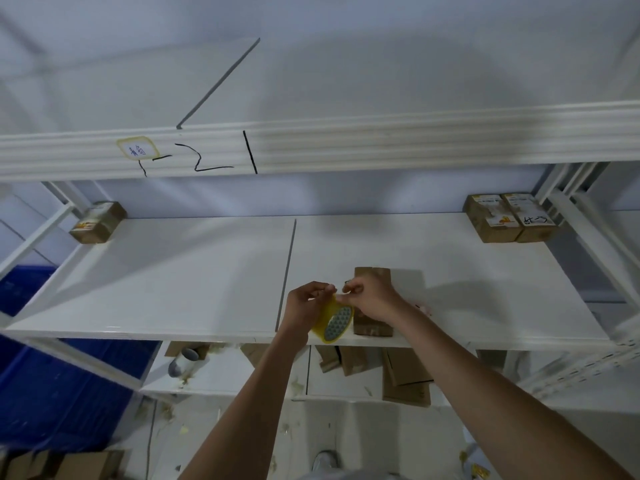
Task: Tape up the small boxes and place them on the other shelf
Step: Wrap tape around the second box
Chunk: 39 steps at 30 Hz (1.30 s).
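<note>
While the left hand [308, 299] grips the yellow tape roll [334, 320] just above the front edge of the white shelf [173, 271], the right hand [369, 299] pinches at the roll's top, apparently picking for the free tape end. Small cardboard box [373, 299] lies on the shelf directly behind and under the right hand, flaps not visibly taped. Judgement: steady the roll, lift the end cleanly, and pull out enough to span the seam before lowering onto the box.

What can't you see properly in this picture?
- Head view: cardboard box on the shelf, its middle hidden behind the right hand.
- Head view: tape end, too small between left hand and right hand.
- Head view: label, writing too small.
</note>
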{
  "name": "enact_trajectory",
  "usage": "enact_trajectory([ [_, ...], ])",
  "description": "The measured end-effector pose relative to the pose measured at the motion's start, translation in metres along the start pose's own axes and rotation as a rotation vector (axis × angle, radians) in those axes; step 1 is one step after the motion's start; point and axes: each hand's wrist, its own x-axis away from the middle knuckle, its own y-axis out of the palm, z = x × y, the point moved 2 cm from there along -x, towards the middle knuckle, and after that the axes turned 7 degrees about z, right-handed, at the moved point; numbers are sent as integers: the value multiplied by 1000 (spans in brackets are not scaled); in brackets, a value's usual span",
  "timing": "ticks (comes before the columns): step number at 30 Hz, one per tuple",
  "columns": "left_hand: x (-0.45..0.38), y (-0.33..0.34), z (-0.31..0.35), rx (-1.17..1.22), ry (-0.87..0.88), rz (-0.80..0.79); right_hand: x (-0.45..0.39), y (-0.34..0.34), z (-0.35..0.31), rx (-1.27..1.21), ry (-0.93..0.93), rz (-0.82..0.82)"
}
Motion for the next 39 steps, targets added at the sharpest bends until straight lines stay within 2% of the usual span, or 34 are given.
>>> enact_trajectory([
  [8, 17, -3, -6, -55, -8, 13, 8, 4, 8, -198, 57, 41],
  [12, 26, -11, -9, -87, -2, -113, 7, 7, 11, -116, -2, 60],
  [15, 29, -18, -13, -47, -71, -240, 8, 10, 7, -70, -3, 79],
  [19, 28, -35, -22, -62, -92, -300, 10, 21, -4, -40, 18, 82],
  [28, 24, -89, -52, 45, -289, -160, 12, 76, -40, 51, 34, 60],
  [33, 17, -110, -80, -7, -318, -109, 15, 110, -46, 115, 53, 57],
  [37, 13, -119, -96, -198, -328, -39, 17, 126, -52, 140, 47, 60],
  [39, 12, -120, -103, -199, -362, -22, 16, 131, -53, 151, 51, 81],
])
